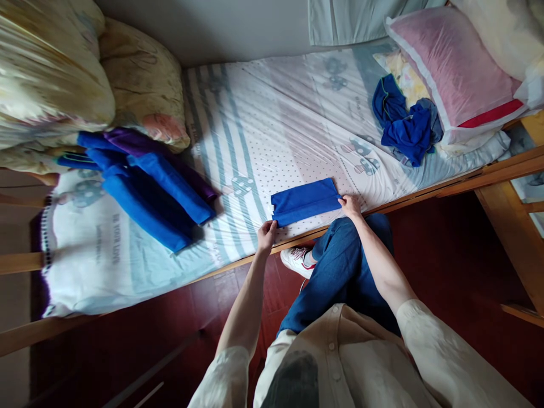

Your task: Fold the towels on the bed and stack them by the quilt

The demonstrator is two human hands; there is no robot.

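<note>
One blue cloth [305, 202] between both hands [267, 236].

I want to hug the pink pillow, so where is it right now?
In the head view, the pink pillow is at the far right end of the bed, just beyond the crumpled blue clothes.
</note>
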